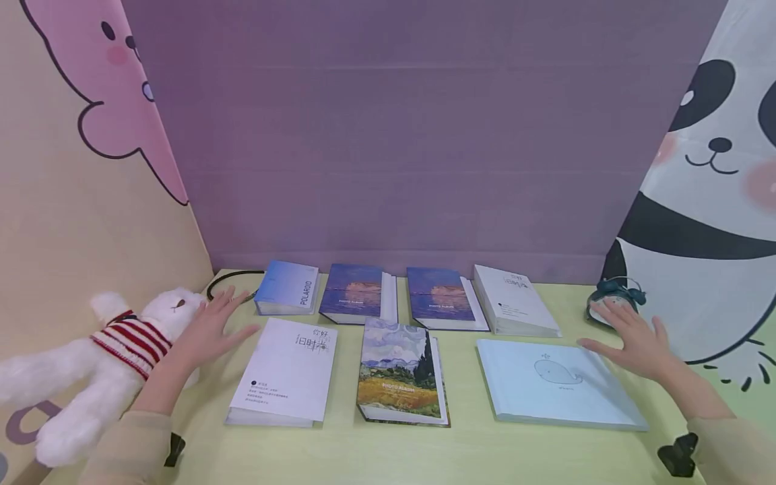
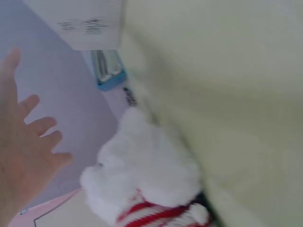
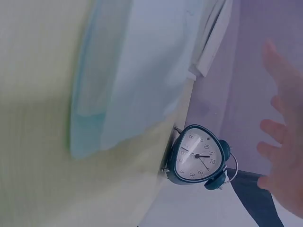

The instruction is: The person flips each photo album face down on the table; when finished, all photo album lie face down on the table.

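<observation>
My left hand point(image 1: 209, 333) hovers with spread fingers between a white plush bear point(image 1: 176, 306) in a red-striped sweater and a white album point(image 1: 285, 377). Over at the right, my right hand point(image 1: 633, 343) is spread too, in front of a dark green alarm clock point(image 3: 199, 153) and beside a pale blue album point(image 1: 558, 384) with a whale drawing. Neither hand holds anything. Between them lies a photo album with a painted field cover point(image 1: 400, 374). The left wrist view shows the left hand point(image 2: 26, 137) apart from the bear; the right wrist view shows the right hand point(image 3: 284, 127) apart from the clock.
Along the back lie a blue Polaroid album point(image 1: 287, 286), two sunset-cover photo albums point(image 1: 351, 293) point(image 1: 439, 296) and another white album point(image 1: 515, 300). A black cord point(image 1: 233, 275) curves at the back left. A purple backdrop point(image 1: 424, 135) rises behind the table point(image 1: 424, 458).
</observation>
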`<state>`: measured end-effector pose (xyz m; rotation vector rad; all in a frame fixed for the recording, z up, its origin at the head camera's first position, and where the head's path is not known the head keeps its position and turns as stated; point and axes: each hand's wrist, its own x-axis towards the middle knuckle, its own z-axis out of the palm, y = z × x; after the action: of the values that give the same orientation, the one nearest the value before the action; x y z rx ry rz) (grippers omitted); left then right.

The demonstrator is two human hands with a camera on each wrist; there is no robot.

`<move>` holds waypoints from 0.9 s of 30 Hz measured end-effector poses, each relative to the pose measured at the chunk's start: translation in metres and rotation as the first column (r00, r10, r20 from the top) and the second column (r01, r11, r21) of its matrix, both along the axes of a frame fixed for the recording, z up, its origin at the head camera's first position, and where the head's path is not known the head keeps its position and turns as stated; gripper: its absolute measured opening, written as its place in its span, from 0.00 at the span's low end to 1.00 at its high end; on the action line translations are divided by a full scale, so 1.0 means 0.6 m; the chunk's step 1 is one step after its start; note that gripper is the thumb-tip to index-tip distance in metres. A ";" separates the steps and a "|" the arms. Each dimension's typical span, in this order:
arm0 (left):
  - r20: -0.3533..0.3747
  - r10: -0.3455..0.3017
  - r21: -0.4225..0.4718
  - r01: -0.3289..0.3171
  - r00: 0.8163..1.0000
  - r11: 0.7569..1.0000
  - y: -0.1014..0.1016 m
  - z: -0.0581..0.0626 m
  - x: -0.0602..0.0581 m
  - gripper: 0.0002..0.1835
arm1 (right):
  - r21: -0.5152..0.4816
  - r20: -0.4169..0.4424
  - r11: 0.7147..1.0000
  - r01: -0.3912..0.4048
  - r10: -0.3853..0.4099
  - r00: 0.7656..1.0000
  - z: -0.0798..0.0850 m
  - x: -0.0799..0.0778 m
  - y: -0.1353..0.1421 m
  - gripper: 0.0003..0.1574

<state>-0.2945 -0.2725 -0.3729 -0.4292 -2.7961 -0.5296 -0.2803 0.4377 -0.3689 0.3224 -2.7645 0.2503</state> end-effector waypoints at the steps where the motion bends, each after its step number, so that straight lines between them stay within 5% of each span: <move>1: 0.002 -0.015 0.024 0.015 1.000 1.000 0.004 0.004 -0.001 0.40 | -0.004 -0.019 1.000 -0.009 0.009 1.000 0.004 -0.001 -0.001 0.48; 6: 0.017 -0.087 0.125 0.084 0.996 0.989 0.024 0.023 -0.012 0.35 | -0.025 -0.099 0.999 -0.047 0.044 0.994 0.025 -0.009 -0.007 0.35; 13: 0.023 -0.163 0.204 0.155 0.986 0.967 0.069 0.046 -0.028 0.27 | -0.071 -0.111 0.996 -0.053 0.045 0.993 0.030 -0.020 -0.026 0.31; 20: 0.029 -0.210 0.223 0.198 0.977 0.954 0.135 0.064 -0.050 0.23 | -0.127 -0.035 0.990 -0.056 0.052 0.998 0.023 -0.037 -0.056 0.29; 27: 0.057 -0.263 0.267 0.240 0.963 0.933 0.210 0.060 -0.070 0.22 | -0.157 0.023 0.986 -0.048 0.053 0.998 0.024 -0.053 -0.086 0.28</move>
<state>-0.3364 -0.1464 -0.3369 -0.7267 -2.7185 -0.9810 -0.3124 0.3864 -0.3546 0.3509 -2.7441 0.4848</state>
